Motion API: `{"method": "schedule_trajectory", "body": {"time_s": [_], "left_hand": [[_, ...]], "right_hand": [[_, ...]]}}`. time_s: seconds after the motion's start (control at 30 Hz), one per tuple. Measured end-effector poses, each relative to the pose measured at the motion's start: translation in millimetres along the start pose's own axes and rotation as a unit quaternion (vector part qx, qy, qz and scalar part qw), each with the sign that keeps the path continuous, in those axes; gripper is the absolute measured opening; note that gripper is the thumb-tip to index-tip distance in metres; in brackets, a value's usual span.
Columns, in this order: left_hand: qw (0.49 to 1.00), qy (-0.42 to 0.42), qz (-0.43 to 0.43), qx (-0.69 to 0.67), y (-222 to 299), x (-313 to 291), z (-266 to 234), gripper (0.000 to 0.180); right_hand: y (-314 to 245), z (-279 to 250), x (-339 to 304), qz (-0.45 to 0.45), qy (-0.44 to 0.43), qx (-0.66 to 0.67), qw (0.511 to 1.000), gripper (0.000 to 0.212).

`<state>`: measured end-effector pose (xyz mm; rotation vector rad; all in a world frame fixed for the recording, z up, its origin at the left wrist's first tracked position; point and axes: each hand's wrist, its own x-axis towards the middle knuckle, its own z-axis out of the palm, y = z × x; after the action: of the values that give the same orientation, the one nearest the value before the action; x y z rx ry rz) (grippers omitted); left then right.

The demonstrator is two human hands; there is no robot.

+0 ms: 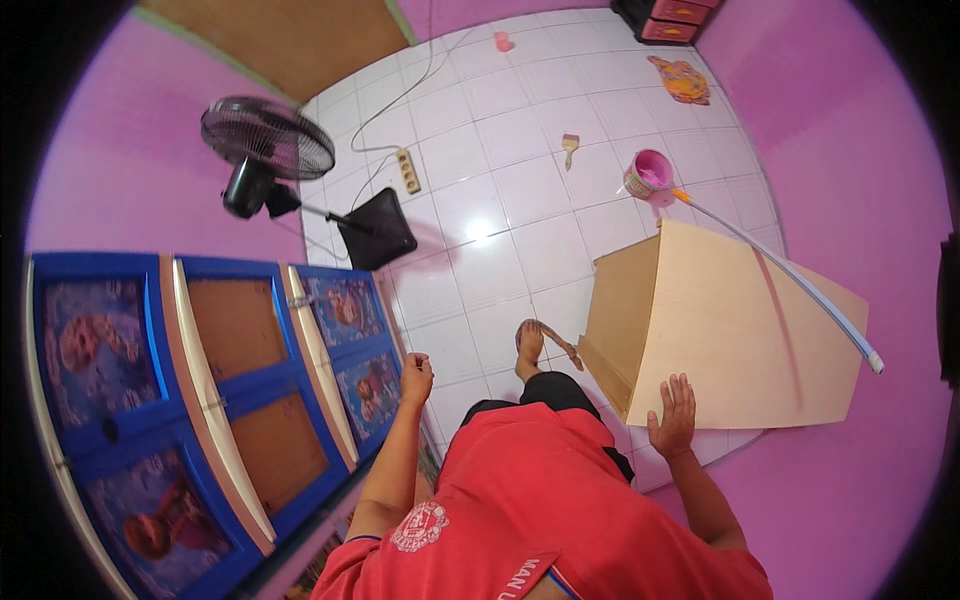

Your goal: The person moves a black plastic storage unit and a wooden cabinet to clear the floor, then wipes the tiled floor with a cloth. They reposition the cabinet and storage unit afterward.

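My right hand [676,410] is open, its fingers stretched out at the near edge of a pale wooden box [745,330]. The box is on the floor at the right, with an open side facing left. My left hand [417,380] is closed, with the fingers curled in; whether anything lies inside them is hidden. It is close to the right end of a blue cabinet [365,395] with picture panels. A brown curved item [562,343] lies on the floor beside my bare foot [530,340]; its kind is unclear.
A black fan [268,150] stands on a square base [377,228] at the left, near a power strip [408,172]. Farther off are a paintbrush [570,148], a pink paint bucket [648,174] and an orange cloth [682,80]. A long pole [790,268] stretches over the box.
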<state>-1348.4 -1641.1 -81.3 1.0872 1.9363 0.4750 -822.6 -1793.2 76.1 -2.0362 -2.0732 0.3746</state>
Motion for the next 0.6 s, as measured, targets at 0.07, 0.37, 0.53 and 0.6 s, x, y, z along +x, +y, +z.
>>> {"method": "schedule_trajectory", "body": {"time_s": [0.07,0.37,0.53,0.6], "left_hand": [[0.998,0.013,0.040,0.037,2,32,-8,0.014],[0.987,-0.087,-0.051,0.124,-1,88,12,0.028],[0.977,-0.144,-0.073,0.136,4,129,22,0.034],[0.975,-0.169,-0.041,0.139,15,160,22,0.036]], "right_hand": [[-5,-5,3,0.010,0.008,0.013,1.000,0.059],[-42,-11,51,0.146,0.098,0.007,0.984,0.041],[-57,0,97,0.237,0.153,0.012,0.959,0.030],[-56,2,124,0.264,0.163,0.023,0.950,0.028]]}}
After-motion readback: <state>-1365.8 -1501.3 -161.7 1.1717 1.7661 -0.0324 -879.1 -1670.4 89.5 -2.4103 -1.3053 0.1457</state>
